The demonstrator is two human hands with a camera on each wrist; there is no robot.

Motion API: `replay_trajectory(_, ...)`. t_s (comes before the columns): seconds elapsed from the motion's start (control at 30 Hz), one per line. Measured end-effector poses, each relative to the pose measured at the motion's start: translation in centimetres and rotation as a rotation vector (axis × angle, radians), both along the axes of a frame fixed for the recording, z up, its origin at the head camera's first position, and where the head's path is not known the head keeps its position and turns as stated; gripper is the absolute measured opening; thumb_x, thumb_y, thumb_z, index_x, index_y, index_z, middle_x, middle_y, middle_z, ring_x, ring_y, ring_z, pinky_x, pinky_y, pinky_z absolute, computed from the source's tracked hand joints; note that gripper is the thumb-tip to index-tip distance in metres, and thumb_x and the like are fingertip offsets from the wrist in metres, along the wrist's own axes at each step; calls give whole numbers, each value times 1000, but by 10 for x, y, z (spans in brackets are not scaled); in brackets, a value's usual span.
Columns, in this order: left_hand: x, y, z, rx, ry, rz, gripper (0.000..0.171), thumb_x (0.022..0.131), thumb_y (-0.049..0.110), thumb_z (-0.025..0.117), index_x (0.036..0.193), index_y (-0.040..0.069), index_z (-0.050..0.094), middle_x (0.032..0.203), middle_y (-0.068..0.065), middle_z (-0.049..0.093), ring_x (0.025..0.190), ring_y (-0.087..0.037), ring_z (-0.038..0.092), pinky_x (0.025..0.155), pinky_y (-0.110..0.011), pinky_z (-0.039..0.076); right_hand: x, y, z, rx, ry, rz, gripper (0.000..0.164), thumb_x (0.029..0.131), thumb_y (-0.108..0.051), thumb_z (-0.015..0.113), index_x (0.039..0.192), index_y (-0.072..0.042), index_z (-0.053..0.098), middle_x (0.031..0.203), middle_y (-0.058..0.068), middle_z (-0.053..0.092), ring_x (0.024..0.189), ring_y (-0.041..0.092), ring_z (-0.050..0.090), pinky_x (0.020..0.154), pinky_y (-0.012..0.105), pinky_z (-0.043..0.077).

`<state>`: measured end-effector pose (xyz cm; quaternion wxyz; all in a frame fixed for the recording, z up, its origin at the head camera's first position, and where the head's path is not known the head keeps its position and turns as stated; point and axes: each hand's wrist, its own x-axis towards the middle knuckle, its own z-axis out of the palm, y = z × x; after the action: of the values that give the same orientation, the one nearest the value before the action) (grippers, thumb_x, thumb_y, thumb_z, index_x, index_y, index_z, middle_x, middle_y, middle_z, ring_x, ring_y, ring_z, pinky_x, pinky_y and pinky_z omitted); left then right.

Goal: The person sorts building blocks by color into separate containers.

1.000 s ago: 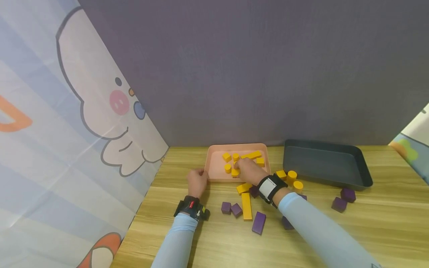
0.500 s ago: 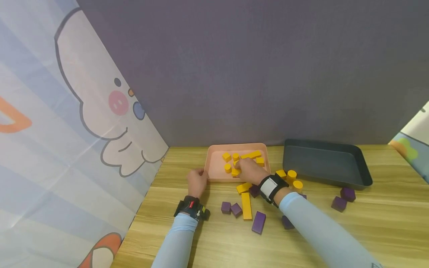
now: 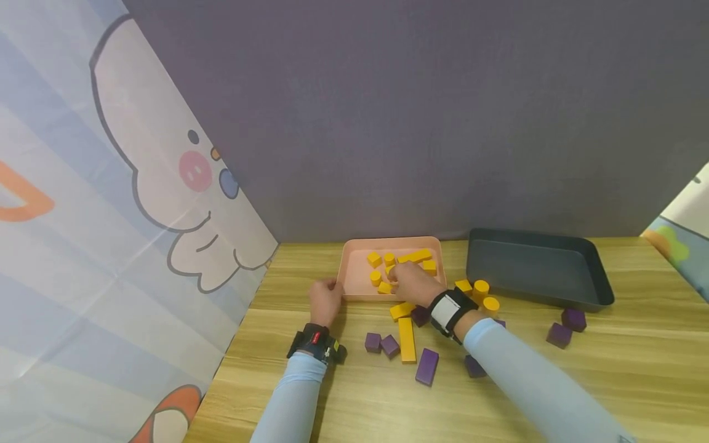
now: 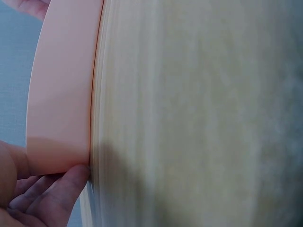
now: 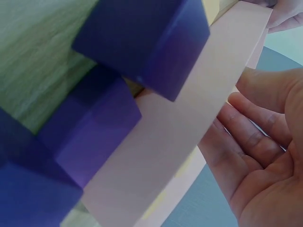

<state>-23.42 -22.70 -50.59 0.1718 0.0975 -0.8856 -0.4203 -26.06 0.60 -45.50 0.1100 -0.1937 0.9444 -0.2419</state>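
At the left front corner of the peach tray (image 3: pixel 354 298), my left hand (image 3: pixel 325 300) pinches the tray's wall, thumb at the rim and fingers against the outside. In the left wrist view its fingers (image 4: pixel 59 194) reach to the tray's lower edge. My right hand (image 3: pixel 415 283) reaches over the tray's front wall, thumb and forefinger together on a small yellow block (image 3: pixel 390 271). The tray wall hides those fingertips in the right wrist view. Another yellow block (image 3: pixel 384 287) lies beside the fingers. Around them in the tray are a yellow cylinder (image 3: pixel 375 278), a long yellow block (image 3: pixel 415 256) and several other yellow pieces.
A dark grey tray (image 3: pixel 532 271) stands to the right. Before the trays lie a long yellow block (image 3: pixel 407 341), a purple block (image 3: pixel 427 367), several purple cubes (image 3: pixel 373 343) and yellow cylinders (image 3: pixel 490 307). A grey wall (image 3: pixel 388 123) rises behind the trays.
The small yellow block beside my right fingers has turned and shifted slightly left and toward the front. My left hand keeps its place at the tray.
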Motion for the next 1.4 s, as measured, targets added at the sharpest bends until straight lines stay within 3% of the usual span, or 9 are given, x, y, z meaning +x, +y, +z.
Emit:
replay_trajectory(0.13, 1, 2, 2, -12, 1, 9, 19, 93, 7, 65, 97, -2, 81, 79, -13, 76, 63, -17, 60, 53, -25, 44, 6, 8, 10, -9, 3, 16, 37, 96, -16, 76, 131, -6, 71, 128, 10, 73, 92, 20, 63, 70, 26, 51)
replay_trajectory(0.3, 2, 2, 3, -5, 9, 10, 19, 93, 6, 65, 97, -3, 81, 82, -15, 77, 65, -19, 61, 55, -26, 45, 16, 24, 28, -17, 94, 37, 43, 95, -25, 77, 132, -5, 70, 131, 11, 73, 107, 24, 69, 89, 39, 58)
replay_trajectory(0.53, 2, 3, 0, -35, 39, 5, 20, 90, 5, 64, 95, -4, 81, 80, -15, 77, 65, -18, 62, 55, -26, 45, 31, 63, 51, -51, 191, 33, 50, 94, -34, 77, 134, -4, 69, 130, 14, 74, 84, 19, 68, 72, 35, 55)
replay_trajectory(0.63, 3, 3, -1, -37, 48, 7, 19, 90, 4, 64, 94, -4, 81, 78, -15, 76, 62, -18, 61, 54, -27, 45, 41, 87, 60, -62, 232, 11, 51, 96, -34, 75, 137, -5, 66, 136, 15, 70, 104, 23, 70, 87, 43, 59)
replay_trajectory(0.77, 4, 2, -1, -42, 53, 12, 20, 89, 4, 63, 94, -4, 81, 80, -17, 77, 63, -20, 62, 54, -27, 46, 55, 118, 64, -30, 307, -5, 56, 96, -33, 74, 143, -6, 61, 149, 21, 59, 135, 40, 59, 109, 59, 50)
replay_trajectory(0.87, 2, 1, -2, -47, 50, 16, 20, 89, 5, 63, 95, -4, 81, 84, -18, 77, 65, -21, 62, 56, -27, 46, 69, 136, 62, 25, 321, -22, 63, 96, -30, 75, 150, -6, 55, 160, 27, 44, 150, 49, 38, 117, 66, 37)
replay_trajectory(1.0, 1, 0, -2, -28, 37, 16, 21, 91, 6, 63, 95, -3, 81, 82, -17, 76, 63, -19, 60, 56, -26, 45, 86, 152, 48, 48, 303, -27, 76, 94, -29, 77, 158, -7, 43, 168, 30, 26, 155, 54, 22, 114, 69, 36)
replay_trajectory(1.2, 3, 2, -1, -25, 31, 29, 20, 91, 6, 64, 95, -5, 80, 81, -17, 76, 62, -18, 61, 55, -26, 45, 108, 166, 17, 29, 290, -3, 91, 93, -34, 78, 165, -9, 28, 171, 31, 15, 155, 58, 17, 105, 65, 47)
replay_trajectory(1.4, 3, 2, -1, -25, 23, 28, 20, 92, 8, 64, 93, -4, 80, 79, -16, 76, 62, -18, 62, 54, -26, 46, 118, 172, -6, 71, 324, 15, 85, 96, -38, 74, 161, -1, 33, 170, 30, 19, 154, 58, 21, 116, 69, 33)
